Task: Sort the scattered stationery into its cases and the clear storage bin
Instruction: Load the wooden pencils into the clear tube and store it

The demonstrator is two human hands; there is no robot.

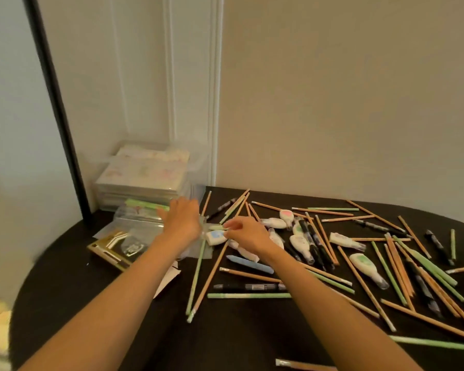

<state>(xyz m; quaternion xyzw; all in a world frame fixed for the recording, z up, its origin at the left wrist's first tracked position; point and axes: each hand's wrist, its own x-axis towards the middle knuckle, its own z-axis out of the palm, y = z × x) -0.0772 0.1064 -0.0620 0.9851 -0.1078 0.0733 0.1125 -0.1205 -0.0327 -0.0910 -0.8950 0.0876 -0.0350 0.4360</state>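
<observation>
Several wooden and green pencils [364,283], black pens [248,287] and white correction-tape dispensers [367,266] lie scattered over the dark table [225,338]. My right hand [248,234] pinches a white dispenser with a blue label [216,236] near the table's middle. My left hand [182,219] reaches over a clear zip pouch [138,223] with a green strip; its fingers are blurred and what they touch is unclear. The clear storage bin [148,175] stands at the back left against the wall, with flat packs inside.
A gold-and-black flat case [113,249] lies at the left beside the pouch, with white paper [169,279] under my left forearm. A blue eraser-like stick [249,265] rests near my right wrist. A black pole [56,108] rises behind the bin. The table's rounded edge curves at left.
</observation>
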